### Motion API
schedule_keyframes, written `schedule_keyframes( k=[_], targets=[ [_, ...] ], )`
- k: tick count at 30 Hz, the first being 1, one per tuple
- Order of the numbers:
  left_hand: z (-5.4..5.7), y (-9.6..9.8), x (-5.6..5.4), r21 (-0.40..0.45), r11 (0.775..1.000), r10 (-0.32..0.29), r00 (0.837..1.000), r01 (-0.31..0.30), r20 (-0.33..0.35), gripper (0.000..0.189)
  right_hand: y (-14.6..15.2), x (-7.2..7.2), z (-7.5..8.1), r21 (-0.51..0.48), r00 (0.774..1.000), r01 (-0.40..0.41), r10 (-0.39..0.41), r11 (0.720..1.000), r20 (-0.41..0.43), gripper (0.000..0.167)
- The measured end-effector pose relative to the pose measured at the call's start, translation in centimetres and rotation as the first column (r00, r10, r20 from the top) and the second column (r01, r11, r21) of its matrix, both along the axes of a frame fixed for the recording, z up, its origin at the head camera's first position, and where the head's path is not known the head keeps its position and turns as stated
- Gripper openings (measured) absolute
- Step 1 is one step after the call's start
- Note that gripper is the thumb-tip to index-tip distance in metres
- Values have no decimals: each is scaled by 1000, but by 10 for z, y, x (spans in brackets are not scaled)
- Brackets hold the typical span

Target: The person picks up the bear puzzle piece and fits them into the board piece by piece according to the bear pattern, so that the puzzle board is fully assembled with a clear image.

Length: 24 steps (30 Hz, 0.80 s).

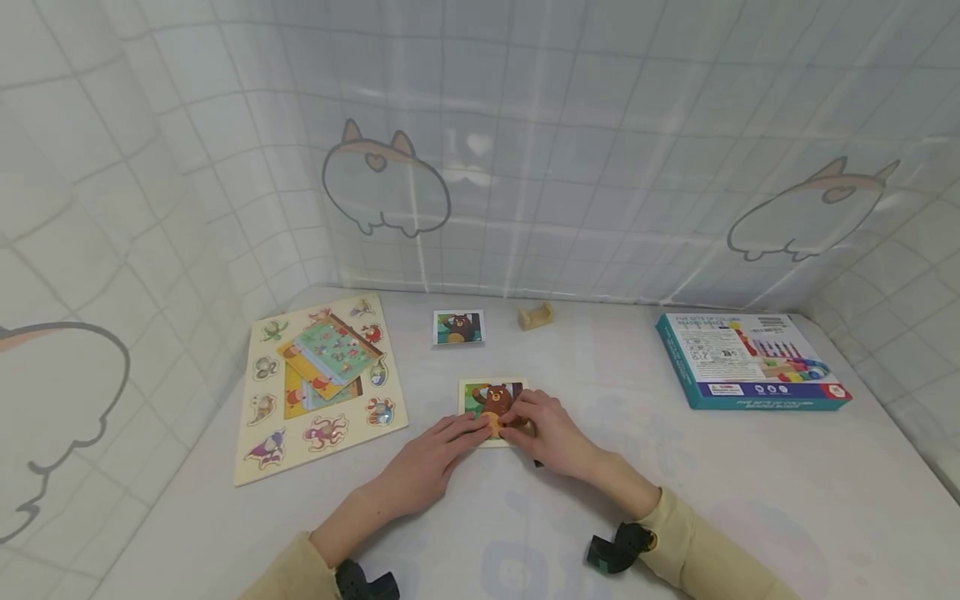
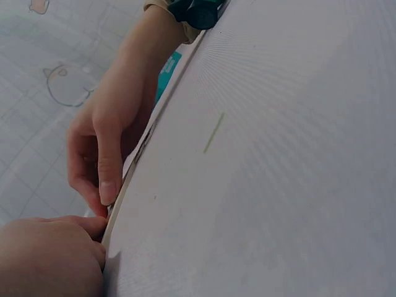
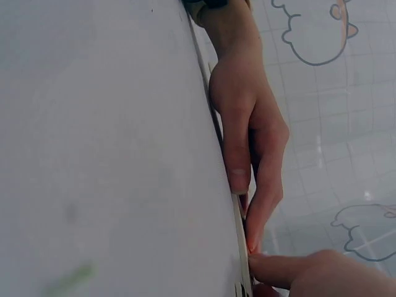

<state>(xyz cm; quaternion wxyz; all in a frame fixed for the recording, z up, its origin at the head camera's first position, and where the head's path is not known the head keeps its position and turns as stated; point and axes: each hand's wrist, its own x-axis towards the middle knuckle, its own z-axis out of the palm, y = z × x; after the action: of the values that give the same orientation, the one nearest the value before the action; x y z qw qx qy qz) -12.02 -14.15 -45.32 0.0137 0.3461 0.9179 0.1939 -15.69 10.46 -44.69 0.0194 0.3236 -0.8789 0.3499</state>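
A small bear jigsaw puzzle (image 1: 474,395) in a pale frame lies flat on the table in the head view. My left hand (image 1: 427,465) comes in from the left, its fairly straight fingertips pressing on the bear's lower part. At the puzzle's lower right, my right hand (image 1: 553,435) pinches what looks like a puzzle piece between thumb and curled fingers; the hand mostly hides it. A small dark flat thing (image 1: 538,463) pokes out beneath the right palm. Both wrist views show the right hand (image 2: 111,133) and left hand (image 3: 334,275) meeting at the puzzle's edge.
Behind the puzzle lie a bear picture card (image 1: 458,327) and a small wooden stand (image 1: 535,315). A wooden sea-animal board (image 1: 300,454) with picture cards (image 1: 330,354) on top is at left. A teal-edged toy box (image 1: 750,362) lies at right, near the tiled curtain (image 1: 540,167).
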Motion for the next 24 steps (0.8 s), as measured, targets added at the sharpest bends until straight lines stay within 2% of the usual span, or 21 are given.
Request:
schedule_keyframes(
  k=[4,8,16,24],
  targets=[
    [-1,1,0,-8,1000,-1,1000,1,9,46,8,4,7,64,998,-65,65,996,1,19],
    [-1,1,0,-10,1000,-4,1000,4,0,46,20,6,11,84,995,-100,102,991,-13,27],
    [0,0,1,-6,1000,3,1000,-3,-11,46,53,4,14,75,997,-62,65,995,-32,34],
    [-1,1,1,3,1000,12,1000,-12,-10,45,84,3,11,99,999,-10,7,995,31,38]
  ],
)
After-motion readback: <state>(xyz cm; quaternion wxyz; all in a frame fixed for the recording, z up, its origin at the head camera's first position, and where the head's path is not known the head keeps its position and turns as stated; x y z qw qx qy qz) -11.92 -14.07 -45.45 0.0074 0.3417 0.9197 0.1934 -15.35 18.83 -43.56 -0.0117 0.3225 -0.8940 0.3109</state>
